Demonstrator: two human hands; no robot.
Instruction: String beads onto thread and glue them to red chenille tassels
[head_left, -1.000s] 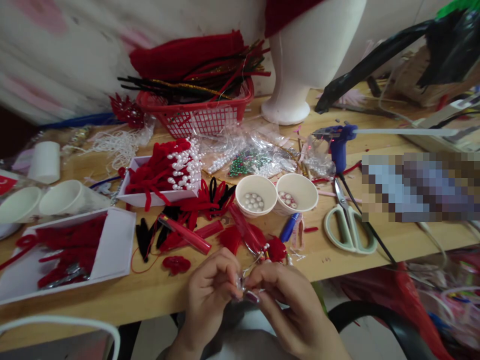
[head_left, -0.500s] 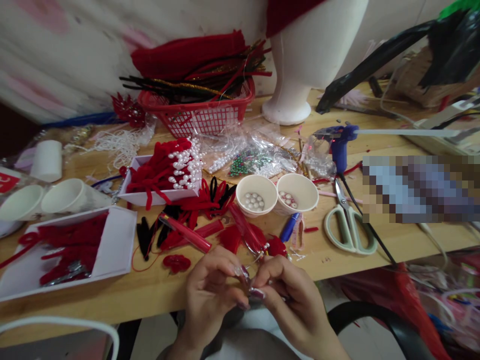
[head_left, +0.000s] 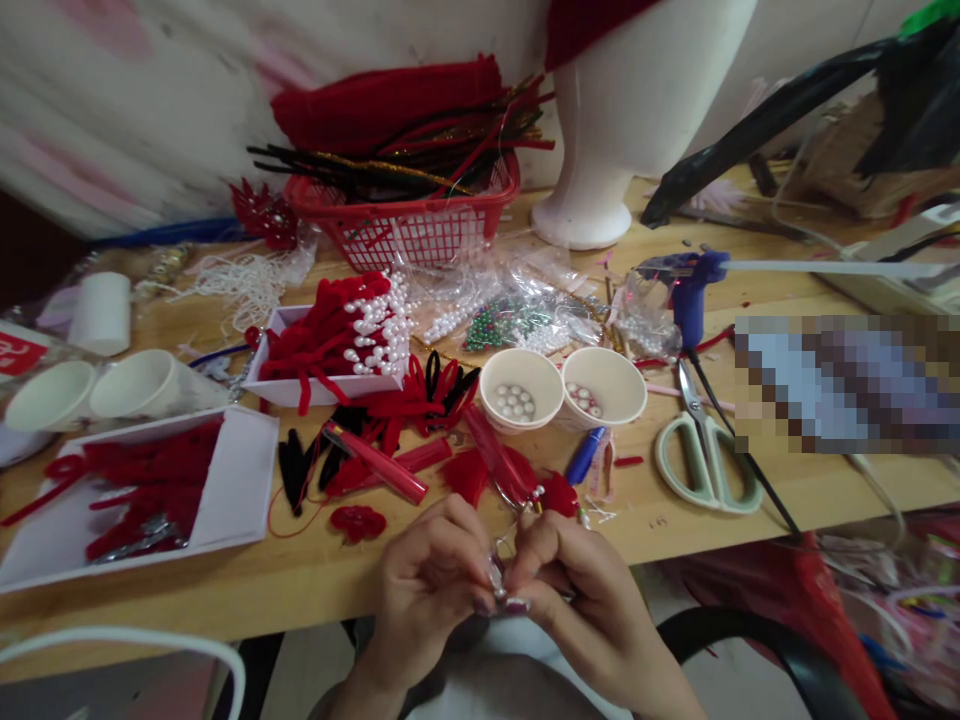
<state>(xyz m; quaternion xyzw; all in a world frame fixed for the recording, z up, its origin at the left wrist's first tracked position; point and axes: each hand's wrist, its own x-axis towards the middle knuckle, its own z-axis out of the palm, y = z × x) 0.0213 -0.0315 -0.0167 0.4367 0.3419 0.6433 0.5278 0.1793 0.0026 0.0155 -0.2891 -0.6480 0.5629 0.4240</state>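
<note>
My left hand [head_left: 431, 590] and my right hand [head_left: 585, 600] meet at the near edge of the wooden table [head_left: 315, 585], fingertips pinched together on a thin silver wire piece [head_left: 508, 545]. The wire runs up toward a small red ornament with a pearl [head_left: 551, 495] lying on the table just beyond my fingers. Both hands are closed in a pinch. Two paper cups holding pearls [head_left: 521, 388] [head_left: 604, 385] stand a little farther back.
Red pipe-cleaner pieces fill a white tray [head_left: 232, 500] at left and a small box [head_left: 330, 345]. A red basket [head_left: 409, 215] sits at the back, next to a white mannequin neck [head_left: 600, 150]. Scissors [head_left: 705, 455] and a blue glue gun [head_left: 686, 285] lie at right.
My fingertips have closed tighter together on the wire, and the view has shifted slightly. Nothing on the table has moved.
</note>
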